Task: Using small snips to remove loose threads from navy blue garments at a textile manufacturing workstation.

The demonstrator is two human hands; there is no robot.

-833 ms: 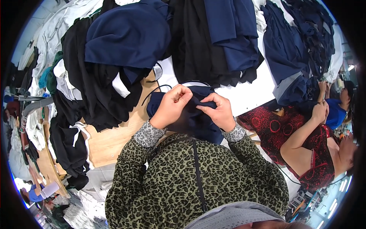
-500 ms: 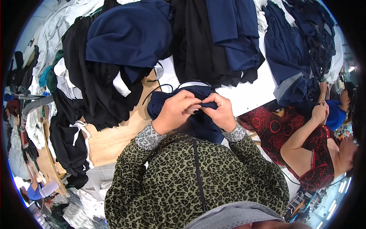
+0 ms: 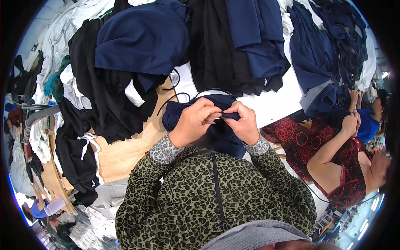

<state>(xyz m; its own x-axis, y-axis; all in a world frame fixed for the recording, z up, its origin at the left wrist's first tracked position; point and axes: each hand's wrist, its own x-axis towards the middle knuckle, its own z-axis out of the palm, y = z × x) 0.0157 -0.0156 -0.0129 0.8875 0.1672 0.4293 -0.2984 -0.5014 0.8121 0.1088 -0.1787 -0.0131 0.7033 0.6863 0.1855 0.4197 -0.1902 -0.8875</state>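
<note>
A navy garment (image 3: 225,137) hangs over the table edge in front of my body, and both hands work on its upper part. My left hand (image 3: 195,121) is closed, thumb and fingers pinched near the garment's edge; a small pale bit shows at the fingertips, too small to name. Close beside it, my right hand (image 3: 243,121) pinches a fold of the navy cloth between thumb and forefinger. The fingertips of the two hands almost meet. A dark cord (image 3: 170,100) curves out from behind the garment onto the table.
Heaped navy cloth (image 3: 141,39) and black garments (image 3: 104,91) lie ahead and to the left on the wooden table (image 3: 125,156). More black and navy pieces (image 3: 256,37) hang over the white tabletop (image 3: 271,106). At right, a person in red-and-black clothing (image 3: 333,166) handles navy cloth.
My hands stay pinched at nearly the same spot, with the fingertips shifted slightly. The whole view has moved a few pixels.
</note>
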